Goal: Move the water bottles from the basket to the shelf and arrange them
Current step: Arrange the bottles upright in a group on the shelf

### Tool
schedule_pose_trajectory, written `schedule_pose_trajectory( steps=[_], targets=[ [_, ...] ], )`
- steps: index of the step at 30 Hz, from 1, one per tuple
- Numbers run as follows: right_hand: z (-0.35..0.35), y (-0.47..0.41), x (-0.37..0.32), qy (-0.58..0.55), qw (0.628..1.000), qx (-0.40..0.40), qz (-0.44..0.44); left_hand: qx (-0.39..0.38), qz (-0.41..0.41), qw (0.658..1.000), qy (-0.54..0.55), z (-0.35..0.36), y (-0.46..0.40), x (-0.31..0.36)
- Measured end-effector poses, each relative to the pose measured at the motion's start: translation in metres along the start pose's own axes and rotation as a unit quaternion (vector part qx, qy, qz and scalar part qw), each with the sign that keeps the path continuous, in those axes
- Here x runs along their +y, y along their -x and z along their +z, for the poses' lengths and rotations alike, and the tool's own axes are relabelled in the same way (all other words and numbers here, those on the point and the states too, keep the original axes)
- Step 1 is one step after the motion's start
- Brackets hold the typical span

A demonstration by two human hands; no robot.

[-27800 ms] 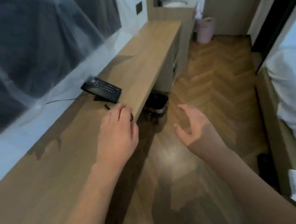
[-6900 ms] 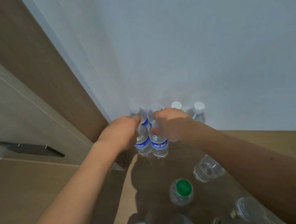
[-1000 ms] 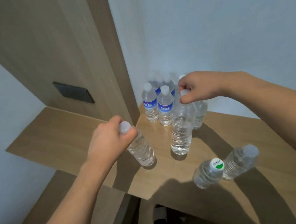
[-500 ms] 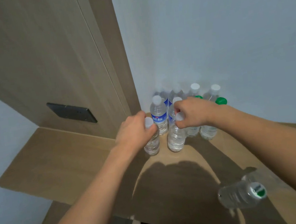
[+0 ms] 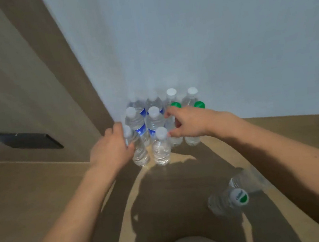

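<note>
A cluster of clear water bottles stands upright in the corner of the wooden shelf [image 5: 176, 191], against the white wall. Two of them have blue labels [image 5: 138, 126]; two at the right have green caps [image 5: 176, 105]. My left hand [image 5: 110, 148] grips the front left bottle [image 5: 139, 154] around its upper part. The front right bottle [image 5: 161, 150] stands beside it. My right hand [image 5: 188, 123] hovers just right of its white cap with fingers apart, holding nothing. A further bottle [image 5: 229, 200] with a green and white cap stands apart at the lower right. No basket is in view.
A wooden wall panel [image 5: 28, 87] with a black plate [image 5: 26, 140] rises at the left. A lower wooden surface [image 5: 22, 191] lies left of the shelf. Behind my right forearm, another clear bottle [image 5: 243, 177] shows partly.
Both front bottles have been set down in front of the blue-labelled pair. My right hand has let go of its bottle and opened. My left hand still holds its bottle.
</note>
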State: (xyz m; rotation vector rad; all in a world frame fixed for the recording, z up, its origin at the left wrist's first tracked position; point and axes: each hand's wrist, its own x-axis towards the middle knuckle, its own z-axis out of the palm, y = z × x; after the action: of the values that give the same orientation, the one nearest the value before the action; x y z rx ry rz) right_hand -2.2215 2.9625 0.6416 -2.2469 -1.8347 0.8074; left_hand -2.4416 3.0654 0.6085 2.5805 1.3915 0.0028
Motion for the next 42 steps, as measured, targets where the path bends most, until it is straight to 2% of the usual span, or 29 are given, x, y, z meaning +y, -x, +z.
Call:
schedule_pose_trajectory(
  steps=[2, 3, 6, 7, 9, 11, 13, 15, 19, 22, 29, 34, 42],
  targets=[
    [-0.016, 0.03, 0.021, 0.03, 0.999, 0.021, 0.026, 0.028, 0.012, 0.999, 0.016, -0.016, 0.025, 0.02],
    [-0.023, 0.046, 0.032, 0.054, 0.997, 0.015, 0.048, 0.011, 0.04, 0.998, 0.044, -0.024, 0.042, 0.036],
    [-0.031, 0.088, 0.059, 0.103, 0.985, -0.036, 0.136, -0.143, 0.138, 0.974, 0.11, -0.025, 0.096, 0.093],
    [-0.029, 0.099, 0.067, 0.108, 0.979, -0.058, 0.164, -0.165, 0.157, 0.967, 0.112, -0.016, 0.112, 0.111],
    [-0.02, 0.118, 0.079, 0.095, 0.967, -0.113, 0.205, -0.166, 0.186, 0.961, 0.117, 0.009, 0.133, 0.138],
    [-0.009, 0.136, 0.086, 0.066, 0.957, -0.165, 0.228, -0.164, 0.215, 0.961, 0.066, 0.03, 0.14, 0.16],
    [0.004, 0.152, 0.091, 0.075, 0.954, -0.191, 0.22, -0.174, 0.226, 0.958, -0.003, 0.037, 0.139, 0.175],
    [0.015, 0.16, 0.095, 0.098, 0.963, -0.168, 0.185, -0.173, 0.239, 0.955, -0.021, 0.04, 0.136, 0.183],
    [0.02, 0.162, 0.102, 0.131, 0.983, -0.074, 0.106, -0.114, 0.193, 0.974, 0.015, 0.046, 0.126, 0.175],
    [0.013, 0.157, 0.104, 0.136, 0.987, -0.054, 0.07, -0.067, 0.153, 0.986, 0.025, 0.04, 0.113, 0.163],
    [-0.023, 0.124, 0.081, 0.112, 0.993, -0.025, 0.026, -0.004, 0.148, 0.989, 0.018, -0.003, 0.071, 0.13],
    [-0.038, 0.092, 0.063, 0.138, 0.99, -0.013, 0.01, -0.011, 0.206, 0.978, 0.012, -0.021, 0.036, 0.115],
    [-0.032, 0.05, 0.05, 0.169, 0.986, 0.014, -0.004, -0.089, 0.321, 0.94, -0.076, -0.017, -0.016, 0.11]
  ],
)
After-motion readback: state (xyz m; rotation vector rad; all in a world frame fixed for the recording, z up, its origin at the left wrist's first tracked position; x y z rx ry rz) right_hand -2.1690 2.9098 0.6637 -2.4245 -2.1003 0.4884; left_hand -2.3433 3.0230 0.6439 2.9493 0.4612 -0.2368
